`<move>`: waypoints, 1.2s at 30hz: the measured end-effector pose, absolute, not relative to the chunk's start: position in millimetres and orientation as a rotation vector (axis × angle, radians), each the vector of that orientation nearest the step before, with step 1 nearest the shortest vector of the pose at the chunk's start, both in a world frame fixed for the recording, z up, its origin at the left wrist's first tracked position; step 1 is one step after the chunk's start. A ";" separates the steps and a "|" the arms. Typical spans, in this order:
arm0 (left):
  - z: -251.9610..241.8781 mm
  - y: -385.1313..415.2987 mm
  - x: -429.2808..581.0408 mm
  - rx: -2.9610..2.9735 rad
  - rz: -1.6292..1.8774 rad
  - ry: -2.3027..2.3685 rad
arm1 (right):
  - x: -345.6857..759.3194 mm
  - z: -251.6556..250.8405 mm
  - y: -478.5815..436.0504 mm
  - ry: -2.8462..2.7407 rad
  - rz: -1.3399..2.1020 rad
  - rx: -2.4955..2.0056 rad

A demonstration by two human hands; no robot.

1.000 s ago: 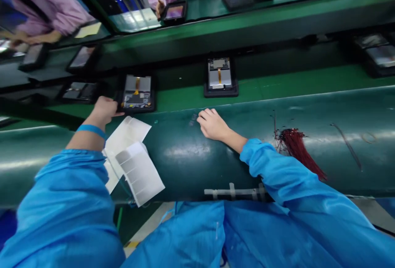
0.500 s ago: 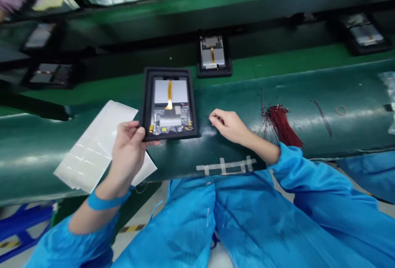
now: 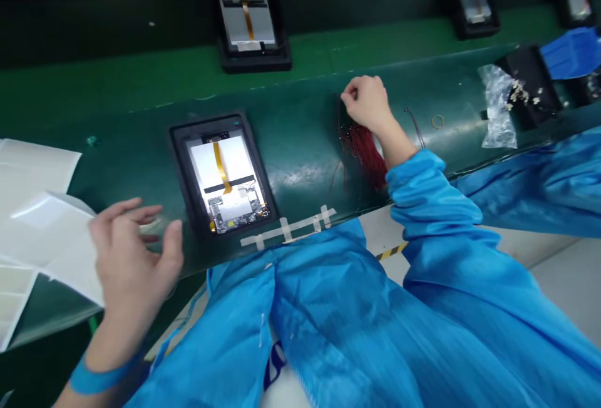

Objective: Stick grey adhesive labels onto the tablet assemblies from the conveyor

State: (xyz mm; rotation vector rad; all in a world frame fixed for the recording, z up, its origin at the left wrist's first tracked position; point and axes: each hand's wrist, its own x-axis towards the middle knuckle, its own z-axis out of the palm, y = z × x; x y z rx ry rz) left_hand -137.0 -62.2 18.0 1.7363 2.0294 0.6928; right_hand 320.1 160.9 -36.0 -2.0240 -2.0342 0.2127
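My left hand [image 3: 131,264] is at the lower left with its fingers spread, holding nothing, and its fingertips are at the edge of a stack of white adhesive sheets [image 3: 37,226]. A black tray [image 3: 183,164] lies on the dark green padded rail, to the right of that hand. It carries an opened electronic device [image 3: 225,183] with an orange flex cable and an exposed circuit board. My right hand [image 3: 369,104] is closed at the top of a bundle of thin red wires [image 3: 364,154], and the fingers hide the wires' upper part.
A green conveyor runs behind the rail, carrying black trays [image 3: 248,20] with similar devices. At the right lie a clear plastic bag [image 3: 498,107] of small white parts, a blue item [image 3: 570,51], and a rubber band [image 3: 437,122]. White tape strips [image 3: 288,229] mark the rail's front edge.
The black tray has left my left hand and lies on the rail. My left hand has moved left to the white sheets. My right hand has moved onto the red wires, and the view has turned right.
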 end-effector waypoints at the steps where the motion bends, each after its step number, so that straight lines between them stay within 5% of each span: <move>1: 27.6 -57.7 -133.7 1.786 0.724 2.023 | 315.8 -42.2 172.1 -2.050 0.234 -2.078; 6: 43.7 -46.3 -110.3 1.862 0.863 1.907 | 306.4 -58.6 193.6 -2.094 0.377 -2.127; 11: 30.4 -39.1 -88.5 1.830 0.910 1.769 | 291.5 -33.1 163.0 -2.310 0.300 -1.705; 23: 13.0 -15.0 -41.5 0.707 0.602 1.038 | 172.2 0.3 29.2 -2.823 0.370 -0.749; 32: 25.4 -31.1 -71.6 1.304 0.687 1.264 | 143.1 -0.2 6.0 -2.292 1.114 -0.898; 36: 19.1 -45.3 -85.2 1.580 0.640 1.430 | 139.0 -12.7 -4.5 -2.240 1.070 -0.846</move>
